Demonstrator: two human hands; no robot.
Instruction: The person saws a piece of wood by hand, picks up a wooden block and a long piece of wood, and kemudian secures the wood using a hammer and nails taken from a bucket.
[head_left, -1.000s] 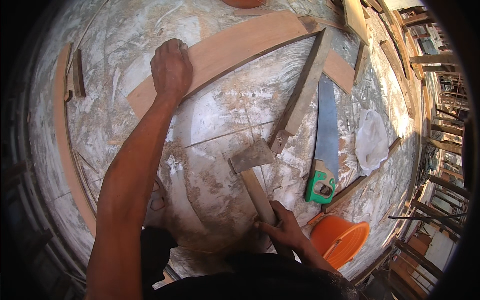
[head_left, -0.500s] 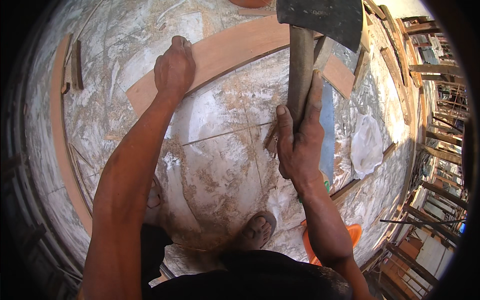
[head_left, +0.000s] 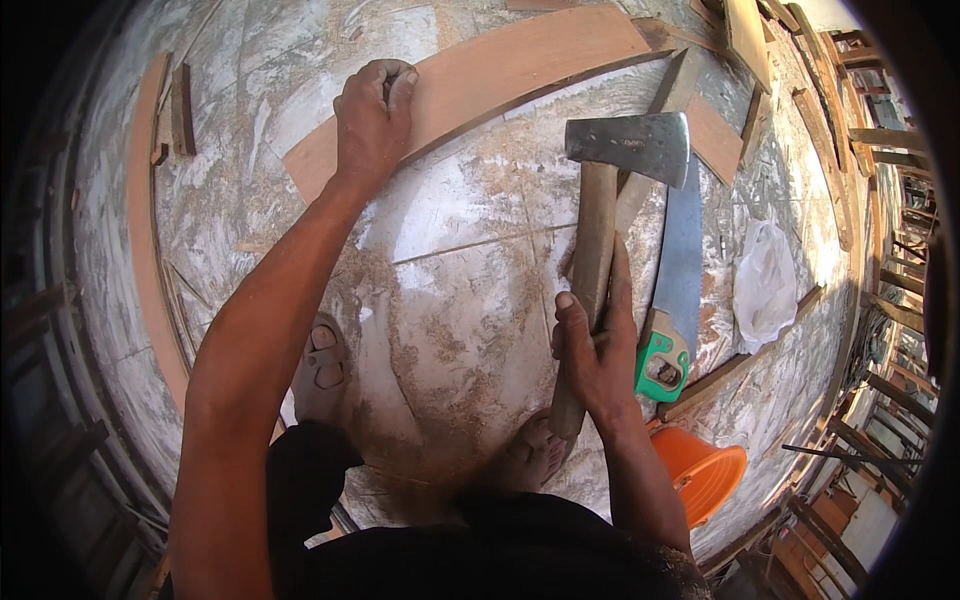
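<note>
My left hand [head_left: 374,128] is closed over the far edge of a long, flat wooden plank [head_left: 500,72], near its left end. The thumb lies on the plank's face, and the curled fingertips are mostly hidden. In my right hand [head_left: 600,350] is an axe [head_left: 596,215], gripped at the lower half of its wooden handle. Its dark steel head [head_left: 630,145] points away from me, cutting edge to the right, below the plank's right part. A wooden stick [head_left: 672,88] passes behind the axe head.
A handsaw [head_left: 678,265] with a green and grey handle lies right of the axe. Beyond are a white plastic bag [head_left: 765,280] and an orange bucket [head_left: 700,470]. Another long board [head_left: 145,220] lies at the left. Timber is stacked along the right; sawdust covers the tiled floor [head_left: 450,320].
The axe has come down and toward me, its head now lower and farther from the camera. The view has shifted, revealing the saw handle and more of the bucket. My left hand stays at the plank.
</note>
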